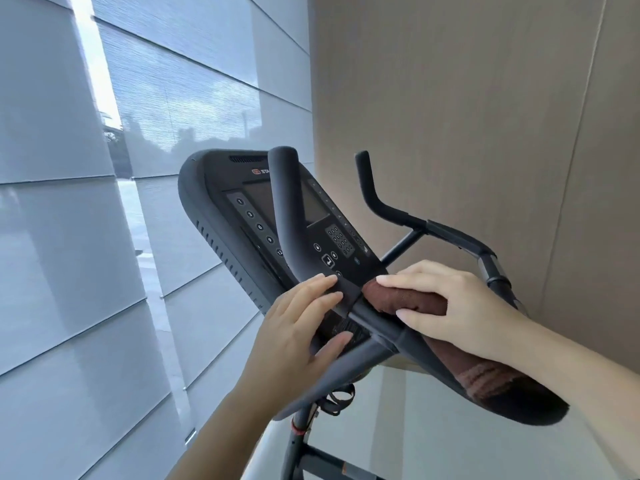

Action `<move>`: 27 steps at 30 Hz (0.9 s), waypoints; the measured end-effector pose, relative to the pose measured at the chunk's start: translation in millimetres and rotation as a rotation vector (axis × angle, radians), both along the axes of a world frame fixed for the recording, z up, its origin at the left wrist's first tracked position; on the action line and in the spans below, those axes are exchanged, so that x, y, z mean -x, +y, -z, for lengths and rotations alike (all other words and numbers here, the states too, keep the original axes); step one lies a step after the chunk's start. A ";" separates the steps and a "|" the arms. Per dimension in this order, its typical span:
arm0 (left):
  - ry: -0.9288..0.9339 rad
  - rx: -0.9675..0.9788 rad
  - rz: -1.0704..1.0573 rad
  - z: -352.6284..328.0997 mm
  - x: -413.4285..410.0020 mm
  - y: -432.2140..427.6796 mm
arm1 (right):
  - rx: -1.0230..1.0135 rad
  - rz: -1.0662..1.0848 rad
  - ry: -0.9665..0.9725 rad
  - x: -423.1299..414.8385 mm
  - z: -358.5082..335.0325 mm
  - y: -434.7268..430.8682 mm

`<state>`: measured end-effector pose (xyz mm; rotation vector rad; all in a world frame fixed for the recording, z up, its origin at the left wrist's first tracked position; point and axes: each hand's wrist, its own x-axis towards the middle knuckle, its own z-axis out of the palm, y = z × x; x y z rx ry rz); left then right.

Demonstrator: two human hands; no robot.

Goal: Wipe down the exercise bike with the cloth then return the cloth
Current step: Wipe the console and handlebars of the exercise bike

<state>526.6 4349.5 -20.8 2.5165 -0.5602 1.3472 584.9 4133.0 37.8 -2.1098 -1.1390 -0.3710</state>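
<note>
The exercise bike's black console (277,216), with dark screens and number buttons, fills the middle of the head view. Black handlebars curve up in front of it (284,202) and to the right (450,233). My right hand (453,306) presses a brown cloth (405,299) around the handlebar just right of the console's lower edge; the cloth's tail hangs under my wrist (485,379). My left hand (294,330) rests on the console's lower edge and the left handlebar base, fingers spread, thumb under the edge. It holds nothing else.
A large window with translucent blinds (104,237) runs along the left. A beige panelled wall (485,116) stands close behind the bike on the right. The bike's frame and a strap (336,400) show below, over a pale floor.
</note>
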 end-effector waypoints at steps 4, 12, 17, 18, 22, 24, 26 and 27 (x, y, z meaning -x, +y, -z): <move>-0.030 -0.035 -0.108 -11.9 -7.3 5.7 | -0.081 -0.119 -0.009 -16.0 -2.3 16.1; -0.002 -0.008 -0.357 -41.2 -13.3 20.0 | -0.489 -0.235 -0.167 -60.9 -42.2 78.2; 0.059 0.054 -0.409 -53.2 -14.6 25.2 | -0.534 -0.372 -0.168 -74.7 -75.3 128.6; 0.076 0.058 -0.407 -53.9 -14.5 25.7 | -0.507 -0.406 -0.150 -75.9 -72.5 129.9; 0.106 0.043 -0.416 -55.0 -12.5 22.3 | -0.188 -0.621 -0.037 -85.8 -35.1 100.3; 0.096 0.021 -0.444 -57.2 -11.9 18.0 | 0.002 -0.706 0.055 -88.7 -20.0 76.7; 0.105 0.009 -0.463 -59.2 -10.1 13.7 | 0.080 -0.724 0.030 -90.7 -14.8 61.2; 0.111 0.006 -0.471 -60.7 -9.0 12.7 | 0.070 -0.726 -0.019 -90.9 -17.2 58.2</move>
